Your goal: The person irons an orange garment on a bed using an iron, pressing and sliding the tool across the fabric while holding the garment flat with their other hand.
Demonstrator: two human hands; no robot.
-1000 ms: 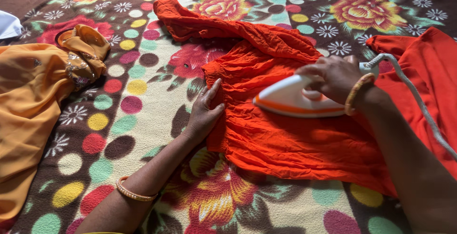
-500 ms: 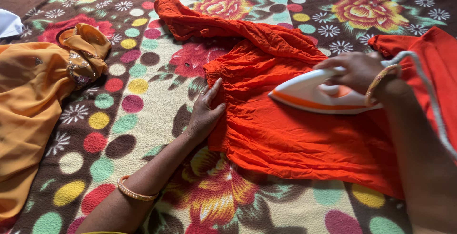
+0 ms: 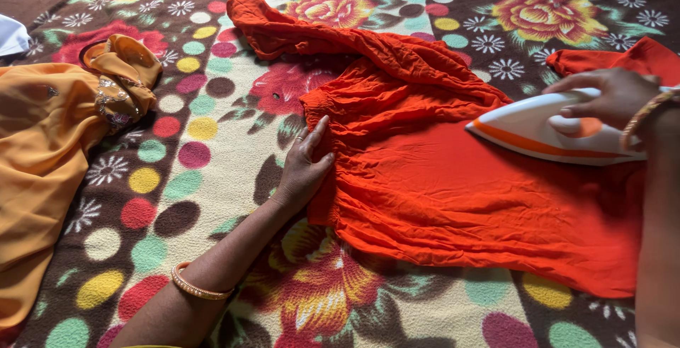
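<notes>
- We laid our left hand [image 3: 306, 160] flat, fingers spread and gripping nothing, on the near edge of the orange garment [image 3: 453, 192], seemingly to pin the cloth taut.
- Our right hand [image 3: 615, 97] was closed over the handle of the white-and-orange iron [image 3: 545, 130], its soleplate resting on the garment, tip pointing toward the left hand.
- The garment lay spread between both hands on a flowered blanket [image 3: 212, 143]; cloth under the iron looked smoother, while the bunched part beyond the left hand was wrinkled.
- A yellow-orange garment [image 3: 49, 150] lay well apart, left of the left hand.
- Bangles [image 3: 198, 288] circled the left forearm.
</notes>
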